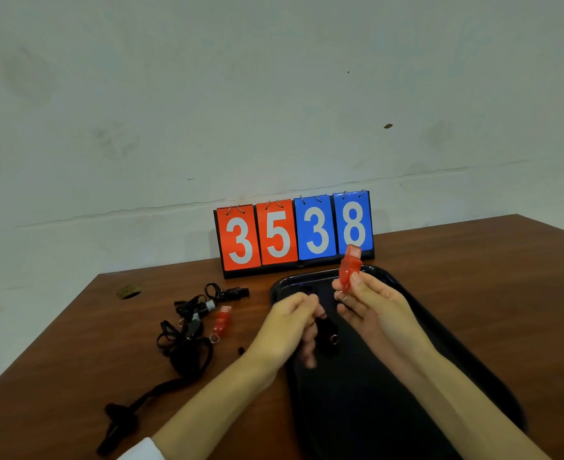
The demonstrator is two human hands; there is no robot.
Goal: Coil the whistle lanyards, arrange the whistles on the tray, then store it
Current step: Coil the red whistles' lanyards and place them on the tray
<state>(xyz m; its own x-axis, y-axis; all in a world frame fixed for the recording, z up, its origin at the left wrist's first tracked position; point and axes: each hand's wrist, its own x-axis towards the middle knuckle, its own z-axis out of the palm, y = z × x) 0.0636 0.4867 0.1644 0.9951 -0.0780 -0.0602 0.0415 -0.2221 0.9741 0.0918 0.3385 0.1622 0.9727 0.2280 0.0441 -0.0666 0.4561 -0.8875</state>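
My right hand (370,303) pinches a red translucent whistle (348,268) upright above the far end of the black tray (466,356). My left hand (290,327) is curled over the tray's left side and grips the black lanyard (328,330) that hangs from that whistle; a small metal ring shows at its lower end. On the table left of the tray lie a second red whistle (222,322), a black whistle (237,291) and a tangle of black lanyards (187,346).
A flip scoreboard (294,234) reading 3 5 3 8 stands at the table's far edge, just behind the tray. The brown wooden table (473,260) ends against a pale wall. A small dark chip (128,291) marks the table's far left.
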